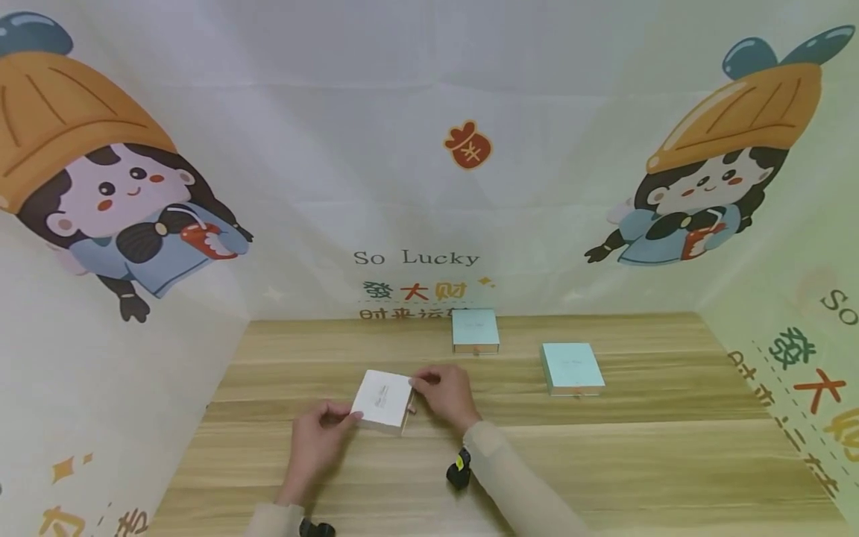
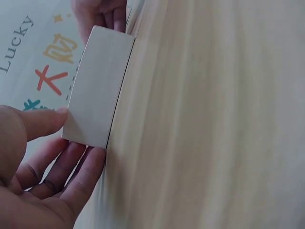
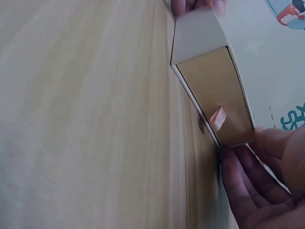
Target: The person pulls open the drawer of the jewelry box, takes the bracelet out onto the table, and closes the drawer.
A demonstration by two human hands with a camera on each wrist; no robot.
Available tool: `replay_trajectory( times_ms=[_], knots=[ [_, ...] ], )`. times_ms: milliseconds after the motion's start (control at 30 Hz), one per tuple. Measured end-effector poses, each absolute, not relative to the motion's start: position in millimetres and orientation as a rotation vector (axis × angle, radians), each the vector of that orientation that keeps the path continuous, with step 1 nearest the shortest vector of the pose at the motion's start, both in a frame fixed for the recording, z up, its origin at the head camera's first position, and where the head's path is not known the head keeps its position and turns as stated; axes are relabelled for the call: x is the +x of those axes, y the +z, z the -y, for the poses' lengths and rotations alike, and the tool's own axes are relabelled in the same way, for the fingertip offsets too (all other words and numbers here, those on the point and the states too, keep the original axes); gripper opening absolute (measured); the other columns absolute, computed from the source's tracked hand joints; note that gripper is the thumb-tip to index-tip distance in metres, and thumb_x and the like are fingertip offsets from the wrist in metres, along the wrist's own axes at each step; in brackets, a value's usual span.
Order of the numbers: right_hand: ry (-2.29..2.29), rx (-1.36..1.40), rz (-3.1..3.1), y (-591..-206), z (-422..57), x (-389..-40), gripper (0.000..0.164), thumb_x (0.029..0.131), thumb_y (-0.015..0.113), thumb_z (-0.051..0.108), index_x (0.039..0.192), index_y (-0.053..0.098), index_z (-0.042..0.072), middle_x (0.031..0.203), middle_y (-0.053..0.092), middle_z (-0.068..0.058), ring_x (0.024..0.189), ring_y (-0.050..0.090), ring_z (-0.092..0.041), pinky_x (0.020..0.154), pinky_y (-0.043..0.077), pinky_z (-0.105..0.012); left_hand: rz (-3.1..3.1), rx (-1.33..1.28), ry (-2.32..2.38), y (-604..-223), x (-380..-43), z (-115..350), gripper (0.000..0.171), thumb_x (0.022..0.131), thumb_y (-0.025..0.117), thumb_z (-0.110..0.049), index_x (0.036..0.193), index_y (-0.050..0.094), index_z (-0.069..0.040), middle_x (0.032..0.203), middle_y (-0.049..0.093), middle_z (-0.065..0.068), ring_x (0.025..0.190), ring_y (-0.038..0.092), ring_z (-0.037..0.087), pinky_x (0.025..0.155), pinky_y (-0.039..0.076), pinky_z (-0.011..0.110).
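Observation:
A small white drawer box (image 1: 381,400) with faint printing on its lid is between the two hands. At its near left corner the left hand (image 1: 317,445) pinches it, thumb on the upper edge and fingers lower down in the left wrist view. The right hand (image 1: 448,395) grips the far right corner, between thumb and fingers. In the right wrist view, the tan drawer front (image 3: 217,93) sits within the white sleeve, and a pink ribbon tab (image 3: 218,118) sticks out of it. Whether the box touches the table or is slightly raised, I cannot tell.
Two pale blue boxes lie on the wooden table (image 1: 644,477): one box (image 1: 475,328) by the back wall, another box (image 1: 573,365) farther right. Printed cloth walls (image 1: 322,149) enclose the table at the back and both sides.

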State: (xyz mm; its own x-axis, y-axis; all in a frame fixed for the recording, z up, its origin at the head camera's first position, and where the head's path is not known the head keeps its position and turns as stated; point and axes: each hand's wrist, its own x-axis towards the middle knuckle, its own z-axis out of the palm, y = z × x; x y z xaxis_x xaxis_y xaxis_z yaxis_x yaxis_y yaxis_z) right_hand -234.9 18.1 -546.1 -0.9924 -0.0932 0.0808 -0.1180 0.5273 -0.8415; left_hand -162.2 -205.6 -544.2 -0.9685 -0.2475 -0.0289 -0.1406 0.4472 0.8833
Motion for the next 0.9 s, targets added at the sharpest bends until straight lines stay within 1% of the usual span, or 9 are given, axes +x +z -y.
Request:
replay_trajectory(
  times_ms=[133,333,467,533,633,700,800,900],
  knots=[
    [1.522,0.245,2.722,-546,-19,-241,0.01,0.093,0.076,0.023,0.094,0.082,0.016,0.097,0.079,-0.002,0.093,0.07,-0.017,0.085,0.057,-0.038,2.576,0.346,-1.519,-544,-158,200,0.017,0.087,0.082,-0.016,0.095,0.074,-0.004,0.1,0.075,0.011,0.092,0.068,0.018,0.075,0.052,0.019],
    [1.527,0.267,2.715,-545,-16,-246,0.011,0.095,0.074,0.023,0.096,0.082,0.016,0.099,0.08,-0.002,0.098,0.071,-0.02,0.089,0.057,-0.04,2.611,0.293,-1.438,-541,-155,195,0.019,0.087,0.082,-0.017,0.095,0.072,-0.003,0.099,0.075,0.014,0.088,0.07,0.021,0.071,0.054,0.019],
    [1.543,0.293,2.719,-543,-16,-246,0.012,0.096,0.072,0.021,0.098,0.081,0.014,0.102,0.079,-0.005,0.097,0.071,-0.021,0.088,0.058,-0.04,2.652,0.249,-1.37,-540,-156,196,0.019,0.088,0.081,-0.018,0.095,0.071,-0.004,0.097,0.074,0.013,0.083,0.067,0.018,0.069,0.054,0.018],
    [1.55,0.312,2.739,-542,-18,-246,0.014,0.097,0.071,0.022,0.102,0.08,0.013,0.104,0.078,-0.006,0.098,0.07,-0.021,0.088,0.058,-0.04,2.682,0.211,-1.336,-538,-157,198,0.019,0.089,0.081,-0.019,0.096,0.071,-0.004,0.096,0.074,0.011,0.083,0.066,0.017,0.071,0.054,0.021],
    [1.562,0.322,2.788,-538,-23,-248,0.019,0.098,0.069,0.025,0.106,0.078,0.011,0.107,0.077,-0.007,0.098,0.069,-0.019,0.087,0.058,-0.039,2.744,0.138,-1.281,-534,-162,201,0.021,0.091,0.079,-0.022,0.1,0.071,-0.005,0.098,0.073,0.009,0.089,0.067,0.018,0.077,0.057,0.027],
    [1.595,0.327,2.822,-536,-26,-248,0.023,0.099,0.067,0.028,0.109,0.077,0.009,0.106,0.077,-0.008,0.094,0.069,-0.018,0.083,0.059,-0.036,2.779,0.066,-1.238,-531,-166,203,0.026,0.091,0.078,-0.024,0.106,0.069,-0.004,0.104,0.072,0.011,0.096,0.068,0.023,0.084,0.059,0.034],
    [1.709,0.335,2.861,-531,-32,-248,0.029,0.101,0.065,0.028,0.113,0.074,0.004,0.101,0.076,-0.012,0.086,0.071,-0.018,0.075,0.06,-0.032,2.815,-0.07,-1.145,-525,-173,205,0.038,0.09,0.08,-0.026,0.117,0.067,-0.001,0.115,0.07,0.015,0.108,0.067,0.031,0.092,0.059,0.046],
    [1.822,0.366,2.892,-529,-37,-247,0.029,0.101,0.064,0.024,0.112,0.073,0.0,0.094,0.076,-0.015,0.076,0.071,-0.02,0.068,0.061,-0.031,2.846,-0.195,-1.066,-520,-182,207,0.054,0.088,0.082,-0.032,0.129,0.064,-0.002,0.127,0.065,0.017,0.118,0.063,0.036,0.098,0.055,0.052]
  ],
)
